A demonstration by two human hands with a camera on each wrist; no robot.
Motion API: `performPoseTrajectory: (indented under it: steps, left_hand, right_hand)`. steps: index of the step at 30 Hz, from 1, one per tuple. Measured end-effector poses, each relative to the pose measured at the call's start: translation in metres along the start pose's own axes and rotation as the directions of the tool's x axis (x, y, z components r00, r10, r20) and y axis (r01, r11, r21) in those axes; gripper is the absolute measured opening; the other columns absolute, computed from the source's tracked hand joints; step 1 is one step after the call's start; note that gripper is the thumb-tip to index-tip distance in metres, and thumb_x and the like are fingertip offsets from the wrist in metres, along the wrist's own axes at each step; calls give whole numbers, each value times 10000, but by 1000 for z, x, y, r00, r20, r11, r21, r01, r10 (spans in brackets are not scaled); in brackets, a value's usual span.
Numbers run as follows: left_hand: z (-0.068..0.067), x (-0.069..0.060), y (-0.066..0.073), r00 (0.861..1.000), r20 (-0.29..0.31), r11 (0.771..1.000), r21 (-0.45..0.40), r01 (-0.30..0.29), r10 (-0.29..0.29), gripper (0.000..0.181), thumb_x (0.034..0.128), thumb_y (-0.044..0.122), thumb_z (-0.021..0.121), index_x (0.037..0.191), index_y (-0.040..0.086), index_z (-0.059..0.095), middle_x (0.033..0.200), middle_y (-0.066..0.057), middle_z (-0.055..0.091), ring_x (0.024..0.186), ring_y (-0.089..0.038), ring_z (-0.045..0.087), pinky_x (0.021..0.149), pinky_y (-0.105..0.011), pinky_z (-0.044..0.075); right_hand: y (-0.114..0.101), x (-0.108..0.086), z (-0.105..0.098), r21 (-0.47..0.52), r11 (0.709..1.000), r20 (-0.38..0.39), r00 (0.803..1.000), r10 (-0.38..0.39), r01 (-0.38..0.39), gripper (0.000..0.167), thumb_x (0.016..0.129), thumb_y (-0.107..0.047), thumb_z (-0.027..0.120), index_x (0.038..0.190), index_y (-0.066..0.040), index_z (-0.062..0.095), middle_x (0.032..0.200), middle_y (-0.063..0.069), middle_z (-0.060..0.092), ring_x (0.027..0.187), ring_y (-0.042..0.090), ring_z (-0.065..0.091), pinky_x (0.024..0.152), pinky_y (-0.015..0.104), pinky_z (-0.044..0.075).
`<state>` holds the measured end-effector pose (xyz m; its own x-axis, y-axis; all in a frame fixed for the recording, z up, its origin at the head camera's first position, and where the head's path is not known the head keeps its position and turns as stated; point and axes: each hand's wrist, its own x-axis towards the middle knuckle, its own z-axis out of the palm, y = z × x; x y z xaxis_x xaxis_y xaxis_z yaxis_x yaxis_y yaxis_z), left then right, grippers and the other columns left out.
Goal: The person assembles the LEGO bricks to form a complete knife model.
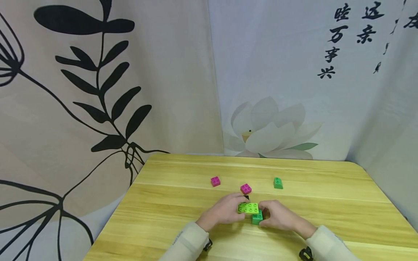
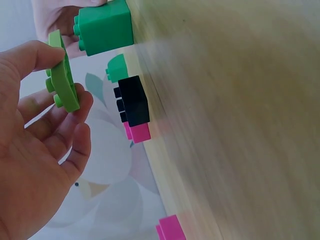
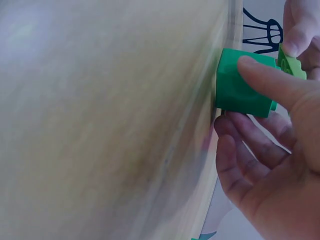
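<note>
1. At the near edge of the head view lie two cream sleeves (image 1: 187, 242), reaching forward over the wood-grain tabletop (image 1: 140, 217).
2. The left hand (image 1: 226, 209) pinches a lime-green studded plate (image 1: 248, 208) between thumb and fingers, at its left end.
3. The plate's long axis runs left to right as the person sees it. Its studs face up and its hollow underside faces down toward the tabletop.
4. The right hand (image 1: 280, 216) grips a tall green two-by-two brick (image 1: 257, 218), thumb on one side and fingertips against another; its studs also point up.
5. The plate's right end is close by the brick's studded top, in front of the person; in the left wrist view a gap separates the two.
6. Beyond the left hand, a black brick (image 2: 134, 101) rests on the tabletop, studs up, mostly hidden in the head view.
7. Farther back sit a right magenta brick (image 1: 246, 189) and a left magenta brick (image 1: 215, 181), both two-by-two with studs up, well apart from a small green curved-top brick (image 1: 278, 183) at the right.
</note>
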<state>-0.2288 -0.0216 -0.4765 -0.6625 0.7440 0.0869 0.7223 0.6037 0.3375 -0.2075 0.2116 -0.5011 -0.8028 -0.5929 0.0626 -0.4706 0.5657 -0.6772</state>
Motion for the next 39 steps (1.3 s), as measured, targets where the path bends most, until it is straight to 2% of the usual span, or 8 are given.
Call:
performPoseTrajectory:
  steps: [6,10,17,23,29,39]
  left_hand:
    - [2,1,1,1000,13,1000,-11,-6,6,451,833,256,684,1261,155,582,1227,44,563,1072,-85,529,898,-237,434]
    - [2,0,1,1000,24,1000,-16,-4,4,447,856,285,659,1274,147,577,1254,32,552,1112,-103,519,928,-257,426]
    - [4,0,3,999,48,1000,10,-13,13,415,878,330,644,1257,168,595,1225,45,556,1071,-69,516,900,-217,423]
    - [5,1,2,998,59,1000,18,-25,24,433,895,352,634,1281,161,589,1184,61,567,1046,-52,518,895,-205,421]
    - [6,3,2,998,46,999,-9,-31,31,374,880,339,666,1215,181,611,1143,96,590,1027,-33,532,887,-200,426]
    - [11,8,1,999,22,997,-60,-48,49,246,838,296,718,1051,201,640,918,161,552,784,28,476,691,-127,403]
  right_hand:
    - [-2,1,2,-12,1000,-6,1000,2,-2,272,721,-145,807,895,-185,602,833,-120,604,751,84,574,659,244,496]
    - [-5,2,2,-10,1000,0,1000,14,-14,277,721,-135,805,912,-170,606,845,-104,614,766,103,588,678,253,505]
    - [-4,5,3,13,1000,6,1000,13,-13,314,722,-123,805,987,-140,637,876,-120,616,786,59,587,703,242,512]
    - [-4,8,4,20,1000,16,1000,20,-20,318,728,-128,805,1002,-143,644,875,-125,609,770,35,571,676,226,507]
    - [-7,9,3,19,1000,15,1000,22,-23,321,721,-115,809,997,-138,646,870,-115,606,759,39,561,661,226,501]
    - [-6,8,3,4,1000,11,1000,29,-29,333,725,-138,810,1018,-133,653,867,-127,605,749,29,555,648,222,495]
